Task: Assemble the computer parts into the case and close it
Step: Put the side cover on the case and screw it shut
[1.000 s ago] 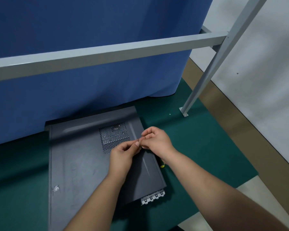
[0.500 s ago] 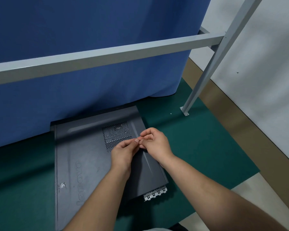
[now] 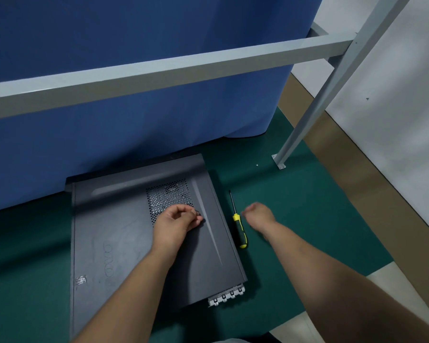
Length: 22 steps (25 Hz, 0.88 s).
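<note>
With the dark grey metal computer case (image 3: 139,233) lying closed on the green worktop (image 3: 295,206), the hands have parted: the left hand (image 3: 176,220) pinches something small, seemingly a screw, while the blurred right hand (image 3: 259,214), fingers' state unclear, reaches toward the yellow-and-black-handled screwdriver (image 3: 239,231), suggesting fastening comes next.

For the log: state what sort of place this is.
Probably an assembly workbench: a green mat, a grey metal frame overhead with a blue curtain, and a screwdriver beside the closed computer case.
</note>
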{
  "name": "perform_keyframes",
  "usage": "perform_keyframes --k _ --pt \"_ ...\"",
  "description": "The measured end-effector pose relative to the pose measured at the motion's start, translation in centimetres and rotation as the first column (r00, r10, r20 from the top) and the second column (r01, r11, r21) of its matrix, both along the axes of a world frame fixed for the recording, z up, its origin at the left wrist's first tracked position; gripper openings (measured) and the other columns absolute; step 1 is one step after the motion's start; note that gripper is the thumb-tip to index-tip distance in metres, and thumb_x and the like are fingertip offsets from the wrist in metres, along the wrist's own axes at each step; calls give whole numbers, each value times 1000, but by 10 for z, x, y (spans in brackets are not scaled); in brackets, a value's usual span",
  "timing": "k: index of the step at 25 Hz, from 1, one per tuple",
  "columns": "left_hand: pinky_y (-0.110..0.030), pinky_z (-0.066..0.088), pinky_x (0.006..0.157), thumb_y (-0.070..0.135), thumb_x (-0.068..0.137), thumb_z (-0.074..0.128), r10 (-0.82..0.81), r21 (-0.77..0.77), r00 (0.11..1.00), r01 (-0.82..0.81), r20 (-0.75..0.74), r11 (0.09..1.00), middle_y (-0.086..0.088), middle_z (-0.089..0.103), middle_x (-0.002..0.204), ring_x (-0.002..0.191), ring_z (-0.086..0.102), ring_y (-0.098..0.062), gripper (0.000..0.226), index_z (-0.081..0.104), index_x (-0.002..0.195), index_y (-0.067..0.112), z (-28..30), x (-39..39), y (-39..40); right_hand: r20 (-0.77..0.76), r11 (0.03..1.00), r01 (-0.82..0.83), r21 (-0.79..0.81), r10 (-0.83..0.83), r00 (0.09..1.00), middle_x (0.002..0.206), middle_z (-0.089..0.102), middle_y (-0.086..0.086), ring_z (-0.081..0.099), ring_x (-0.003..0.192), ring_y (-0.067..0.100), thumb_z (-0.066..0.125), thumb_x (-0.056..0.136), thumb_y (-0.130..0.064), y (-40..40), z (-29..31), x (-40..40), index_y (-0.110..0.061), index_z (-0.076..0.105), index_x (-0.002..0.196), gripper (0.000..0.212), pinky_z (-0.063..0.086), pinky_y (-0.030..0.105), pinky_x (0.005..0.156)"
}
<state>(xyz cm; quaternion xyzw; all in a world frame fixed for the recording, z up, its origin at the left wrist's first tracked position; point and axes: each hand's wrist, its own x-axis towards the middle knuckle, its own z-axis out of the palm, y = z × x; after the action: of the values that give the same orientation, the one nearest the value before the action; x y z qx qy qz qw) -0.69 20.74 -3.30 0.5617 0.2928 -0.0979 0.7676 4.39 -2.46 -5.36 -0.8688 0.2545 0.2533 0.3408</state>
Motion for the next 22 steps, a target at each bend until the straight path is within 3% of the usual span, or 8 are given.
perform_keyframes --k 2,4,7,11,14,17,19,22 --pt "-28 63 79 -7 93 67 19 -20 1000 -19 -7 1000 -18 76 85 84 77 -28 6 69 92 -1 -3 2 0 -170 991 -132 -33 125 977 95 64 13 62 92 30 62 97 -23 5 -25 -6 -6 62 94 18 49 33 77" --pt "-28 63 78 -8 93 66 21 -26 1000 -22 -7 999 -19 76 85 85 77 -29 8 69 90 -1 -4 3 0 -218 980 -174 -101 149 965 100 59 8 57 88 24 59 98 -22 15 -38 -9 -11 59 103 12 43 28 67" --pt "-28 63 77 -8 93 66 27 -22 1000 -28 -9 999 -20 76 86 86 77 -31 9 69 89 -1 -7 4 -1 -163 961 -173 -215 139 977 123 56 14 60 102 30 54 97 -13 24 -56 -12 -7 54 125 28 43 31 72" --pt "-28 64 76 -9 93 65 46 -31 999 -46 -17 998 -19 75 83 84 77 -30 9 68 89 -2 -4 5 -1 -122 973 -144 -179 124 985 121 62 15 62 102 32 55 98 -16 22 -63 -14 -8 56 117 20 43 30 73" --pt "-29 64 74 -8 95 61 61 -63 997 -64 -55 996 -20 74 82 80 77 -28 11 66 88 -2 2 8 -2 88 999 -35 -3 35 996 106 67 9 62 91 26 60 99 -26 13 -40 -14 -15 60 102 11 51 29 70" --pt "-29 64 72 -6 97 56 122 -192 988 -137 -90 972 -19 76 86 79 77 -26 13 64 92 2 13 7 0 365 964 -29 264 -72 928 107 63 4 66 89 18 62 99 -21 5 1 -26 -28 65 103 9 57 32 78" --pt "-32 63 75 -2 99 55 173 -312 980 -196 -100 929 -18 77 100 91 77 -27 11 62 97 7 19 1 1 423 909 -188 372 14 906 106 59 -1 67 79 9 60 101 -17 4 26 -39 -33 67 107 18 57 25 70" --pt "-39 61 84 3 100 53 250 -515 959 -283 -135 809 -16 75 115 106 75 -28 11 58 101 12 24 -16 4 460 869 -444 218 309 832 100 58 -10 63 84 6 59 103 -21 6 51 -67 -25 68 126 25 48 16 76"
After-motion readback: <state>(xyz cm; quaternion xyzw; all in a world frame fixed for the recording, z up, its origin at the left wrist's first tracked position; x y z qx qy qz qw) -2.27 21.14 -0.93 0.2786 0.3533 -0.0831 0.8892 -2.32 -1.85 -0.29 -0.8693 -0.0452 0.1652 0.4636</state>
